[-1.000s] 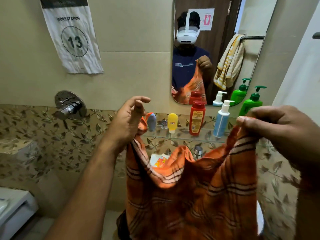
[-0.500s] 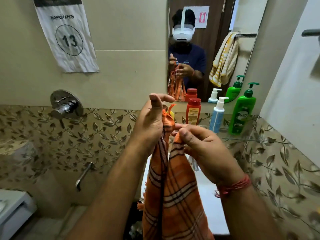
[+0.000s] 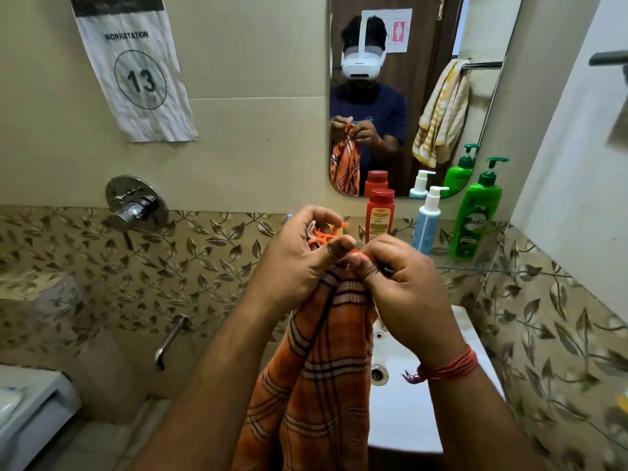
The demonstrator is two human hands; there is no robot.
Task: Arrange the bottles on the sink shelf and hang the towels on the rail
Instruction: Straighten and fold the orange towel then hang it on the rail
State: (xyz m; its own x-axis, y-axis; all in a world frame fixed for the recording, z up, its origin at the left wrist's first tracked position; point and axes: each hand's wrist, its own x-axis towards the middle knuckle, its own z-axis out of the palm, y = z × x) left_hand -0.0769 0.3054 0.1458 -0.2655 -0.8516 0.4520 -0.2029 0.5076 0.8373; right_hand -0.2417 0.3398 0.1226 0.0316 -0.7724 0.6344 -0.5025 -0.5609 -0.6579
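Orange plaid towel hangs bunched over the white sink, top edge gathered between both hands. Left hand fingers curled round the fringe; right hand pinches the adjacent edge. Behind, on the glass shelf: red bottle, white pump bottle, green pump bottle.

Orange plaid towel bunched, hanging over sink; red, white-blue, green bottles upright on shelf.

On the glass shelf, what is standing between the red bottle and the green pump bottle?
In the head view, a white and blue pump bottle stands between the red bottle and the green pump bottle on the glass shelf.
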